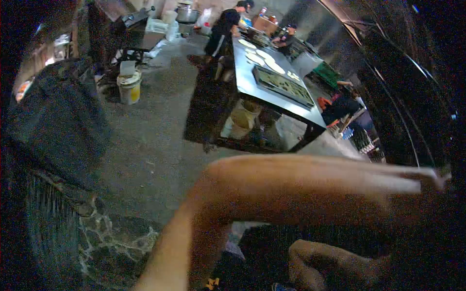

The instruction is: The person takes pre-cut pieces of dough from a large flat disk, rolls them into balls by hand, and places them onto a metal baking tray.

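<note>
My left arm (291, 186) crosses the lower view, its elbow bent near the middle and its forearm reaching to the right. At the far end my left hand (438, 178) is smeared by motion and partly lost in the dark right side. A pale blurred streak (398, 183) lies along the forearm near the wrist; I cannot tell what it is. My right hand does not show. Below the forearm, a bare bent limb (335, 259) appears against dark cloth.
A long metal table (272, 99) holds flat pale dough rounds (269, 62) and a dark tray (284, 87) of small pieces. People work beside it, one in dark clothes (225, 29). A white bucket (129, 88) stands left, a stone-patterned surface (109, 242) lower left.
</note>
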